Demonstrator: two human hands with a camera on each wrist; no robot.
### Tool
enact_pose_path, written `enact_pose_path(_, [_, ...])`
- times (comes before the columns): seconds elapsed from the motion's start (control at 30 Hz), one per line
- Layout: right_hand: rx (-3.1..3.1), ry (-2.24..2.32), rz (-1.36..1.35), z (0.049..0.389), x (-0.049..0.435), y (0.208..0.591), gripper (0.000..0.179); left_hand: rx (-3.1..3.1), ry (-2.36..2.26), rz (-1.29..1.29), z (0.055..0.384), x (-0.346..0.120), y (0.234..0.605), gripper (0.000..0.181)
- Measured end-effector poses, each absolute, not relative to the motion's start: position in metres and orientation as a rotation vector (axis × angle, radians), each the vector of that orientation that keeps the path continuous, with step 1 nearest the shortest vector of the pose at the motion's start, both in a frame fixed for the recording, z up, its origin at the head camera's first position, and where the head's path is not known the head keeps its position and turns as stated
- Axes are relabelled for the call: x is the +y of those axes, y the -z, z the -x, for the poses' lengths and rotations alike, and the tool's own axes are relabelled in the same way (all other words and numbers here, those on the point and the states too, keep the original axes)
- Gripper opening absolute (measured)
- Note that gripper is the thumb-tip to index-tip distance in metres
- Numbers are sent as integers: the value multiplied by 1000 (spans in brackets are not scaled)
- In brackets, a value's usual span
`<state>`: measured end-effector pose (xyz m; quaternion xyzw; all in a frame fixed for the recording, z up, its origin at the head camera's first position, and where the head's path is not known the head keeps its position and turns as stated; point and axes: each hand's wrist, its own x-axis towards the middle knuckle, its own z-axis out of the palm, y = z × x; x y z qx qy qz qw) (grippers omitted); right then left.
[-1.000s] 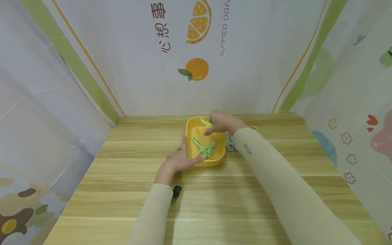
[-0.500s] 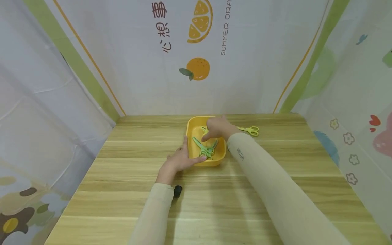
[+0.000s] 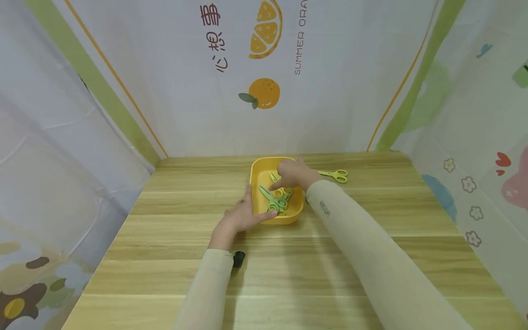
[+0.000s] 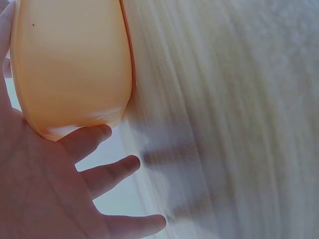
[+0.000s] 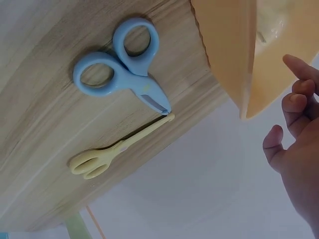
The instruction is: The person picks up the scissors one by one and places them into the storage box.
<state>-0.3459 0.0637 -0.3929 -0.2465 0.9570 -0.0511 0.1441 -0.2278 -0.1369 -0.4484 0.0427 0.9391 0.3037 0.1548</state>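
A yellow plastic box (image 3: 256, 174) stands at the far middle of the table, several green scissors (image 3: 268, 195) lying in its near end. My left hand (image 3: 239, 216) holds the box's near-left corner, thumb over the near rim, forefinger along the left wall; in the left wrist view its other fingers spread away from the wall (image 4: 75, 59). My right hand (image 3: 294, 175) is over the box with curled fingers, holding yellow scissors (image 3: 274, 176) low inside, their handles overlapping the green ones. In the right wrist view the held scissors are hidden behind the box wall.
To the box's right lie yellow scissors (image 3: 339, 176), their blades partly behind my right hand, and blue scissors (image 5: 132, 79), which show in the right wrist view. A small black object (image 3: 238, 259) sits beside my left sleeve. A printed curtain (image 3: 321, 114) hangs behind the table edge.
My right hand has come down and slightly nearer me with the yellow scissors, from the far end of the box to its middle. My left hand has stayed on the box.
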Motion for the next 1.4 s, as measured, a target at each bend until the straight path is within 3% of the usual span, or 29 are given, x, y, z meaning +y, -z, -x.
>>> enact_pose_path(0.33, [2745, 195, 726, 352, 83, 370, 79, 2705, -859, -100, 230, -136, 452, 135])
enact_pose_path(0.73, [2811, 232, 686, 364, 122, 343, 79, 2712, -873, -96, 228, -135, 451, 135])
enact_pose_path(1.4, [2844, 302, 525, 368, 196, 363, 79, 2733, -855, -97, 228, -132, 451, 134])
